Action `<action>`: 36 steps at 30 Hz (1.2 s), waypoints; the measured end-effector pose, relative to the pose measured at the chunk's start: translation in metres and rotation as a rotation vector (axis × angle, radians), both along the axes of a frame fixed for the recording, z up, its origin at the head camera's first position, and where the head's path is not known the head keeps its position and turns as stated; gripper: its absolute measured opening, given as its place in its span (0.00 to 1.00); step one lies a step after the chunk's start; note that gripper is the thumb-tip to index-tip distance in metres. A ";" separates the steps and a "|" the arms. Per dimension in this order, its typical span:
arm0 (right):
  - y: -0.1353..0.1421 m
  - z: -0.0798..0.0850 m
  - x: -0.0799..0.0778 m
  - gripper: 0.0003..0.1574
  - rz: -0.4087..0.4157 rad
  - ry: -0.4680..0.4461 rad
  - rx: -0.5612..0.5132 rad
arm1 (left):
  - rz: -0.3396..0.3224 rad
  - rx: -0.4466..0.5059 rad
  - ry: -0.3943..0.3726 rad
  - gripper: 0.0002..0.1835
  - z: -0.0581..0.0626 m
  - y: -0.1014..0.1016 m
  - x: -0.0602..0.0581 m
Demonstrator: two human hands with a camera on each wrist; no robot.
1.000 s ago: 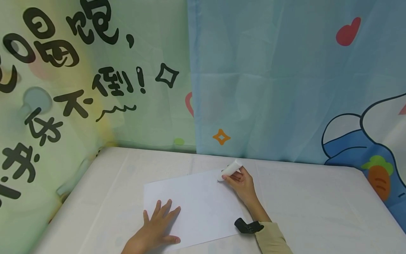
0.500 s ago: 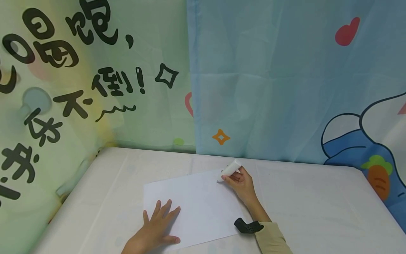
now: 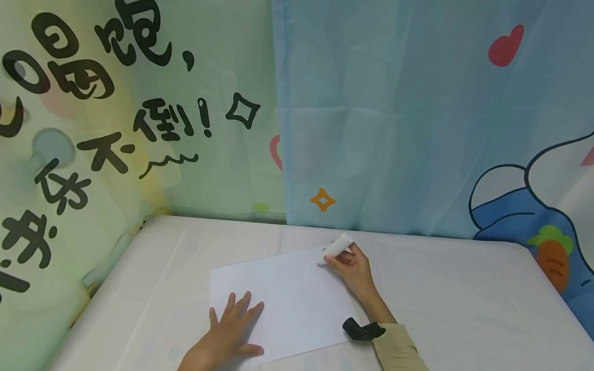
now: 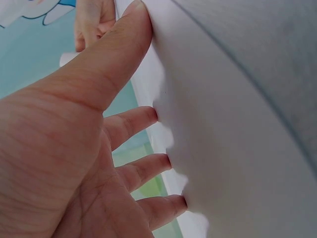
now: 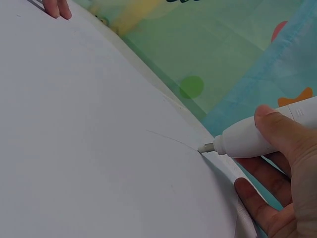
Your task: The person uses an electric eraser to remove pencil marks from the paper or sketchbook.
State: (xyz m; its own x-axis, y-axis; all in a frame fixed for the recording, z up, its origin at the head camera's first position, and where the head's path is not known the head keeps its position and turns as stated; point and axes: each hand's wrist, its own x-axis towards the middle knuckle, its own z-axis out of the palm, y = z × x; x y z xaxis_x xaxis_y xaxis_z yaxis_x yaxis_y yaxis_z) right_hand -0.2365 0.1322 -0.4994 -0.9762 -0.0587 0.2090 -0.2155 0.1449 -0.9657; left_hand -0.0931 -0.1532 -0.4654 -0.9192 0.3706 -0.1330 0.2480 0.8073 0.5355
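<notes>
A sheet of white paper (image 3: 297, 309) lies tilted on the white-covered table. On its lower left my left hand (image 3: 227, 332) rests with fingers spread, and the left wrist view shows its fingertips (image 4: 163, 161) pressing the sheet. Close to the paper's top right corner my right hand (image 3: 357, 270) grips a white electric eraser (image 5: 242, 136) between thumb and fingers. The eraser slants down, its small white tip in a metal collet right at the paper. A thin faint line (image 5: 168, 137) runs leftward across the sheet from that tip.
The table's white cloth (image 3: 441, 299) extends around the paper. Printed fabric backdrops, green (image 3: 223, 180) on the left and blue (image 3: 417, 129) behind, stand along the table's edges. A black wrist camera (image 3: 363, 330) sits by the right sleeve (image 3: 399, 348), over the paper's lower right corner.
</notes>
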 end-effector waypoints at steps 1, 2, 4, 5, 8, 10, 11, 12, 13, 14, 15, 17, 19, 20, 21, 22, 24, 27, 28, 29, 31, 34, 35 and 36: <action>0.000 0.000 0.000 0.29 -0.001 0.003 0.000 | 0.002 0.002 0.000 0.47 0.000 0.000 0.000; 0.000 0.001 0.000 0.29 -0.002 0.005 0.003 | 0.003 0.003 0.000 0.47 0.000 0.000 0.000; 0.000 0.001 0.000 0.29 -0.005 0.010 0.008 | 0.005 0.004 0.000 0.47 0.000 0.000 0.000; 0.000 0.001 0.000 0.28 -0.006 0.010 0.010 | 0.005 0.004 -0.001 0.47 0.000 0.000 0.000; 0.000 0.000 0.000 0.28 -0.008 0.007 0.016 | 0.002 0.004 -0.002 0.47 -0.001 0.000 0.000; 0.000 0.000 0.000 0.28 -0.007 0.002 0.019 | 0.000 0.002 -0.001 0.47 -0.001 0.000 0.000; 0.000 0.000 -0.001 0.28 -0.007 -0.003 0.016 | -0.002 0.003 0.000 0.47 -0.001 0.000 0.000; 0.000 0.000 -0.001 0.28 -0.008 -0.006 0.015 | -0.004 0.002 0.001 0.47 -0.001 0.000 0.000; 0.001 0.000 -0.001 0.28 -0.006 -0.009 0.011 | -0.005 0.000 0.003 0.47 -0.001 0.000 0.000; 0.001 0.000 -0.001 0.28 -0.006 -0.011 0.009 | -0.005 0.000 0.003 0.47 -0.001 -0.001 0.000; 0.001 0.000 -0.001 0.28 -0.004 -0.010 0.004 | -0.005 0.002 0.002 0.47 -0.001 -0.001 0.000; 0.001 0.000 -0.001 0.28 -0.004 -0.009 -0.002 | -0.003 0.004 -0.001 0.47 0.000 0.000 0.000; 0.001 0.000 -0.001 0.28 -0.004 -0.006 -0.006 | 0.003 0.002 -0.004 0.47 0.000 0.000 0.000; 0.001 0.000 -0.001 0.29 -0.004 -0.004 -0.006 | 0.005 0.002 -0.005 0.47 0.000 0.000 -0.001; 0.001 0.000 -0.001 0.29 -0.004 -0.003 -0.008 | 0.006 0.002 -0.006 0.47 0.000 0.000 -0.001; 0.001 0.000 -0.001 0.29 -0.003 -0.001 -0.011 | 0.007 0.002 -0.006 0.47 0.000 0.000 -0.001; 0.001 -0.001 -0.001 0.29 0.000 0.005 -0.016 | 0.009 0.001 -0.006 0.47 0.000 0.000 -0.001; 0.002 -0.001 -0.001 0.29 0.006 0.008 -0.028 | 0.010 0.002 -0.004 0.47 0.000 0.000 -0.001; 0.002 -0.001 -0.001 0.29 0.008 0.009 -0.030 | 0.011 0.002 -0.005 0.47 0.000 0.000 -0.001; 0.002 -0.001 -0.001 0.29 0.009 0.008 -0.032 | 0.012 0.000 -0.004 0.47 0.000 0.000 -0.001; 0.002 -0.002 -0.002 0.29 0.010 0.003 -0.034 | 0.011 0.000 -0.004 0.47 0.000 0.000 -0.001; 0.002 -0.002 -0.002 0.29 0.010 0.002 -0.033 | 0.011 0.001 -0.006 0.47 -0.001 0.000 -0.001; 0.002 -0.002 -0.002 0.29 0.010 0.001 -0.032 | 0.012 0.000 -0.005 0.47 -0.001 0.000 -0.001; 0.002 -0.002 -0.002 0.29 0.010 0.000 -0.031 | 0.012 0.001 -0.005 0.47 -0.002 0.000 -0.001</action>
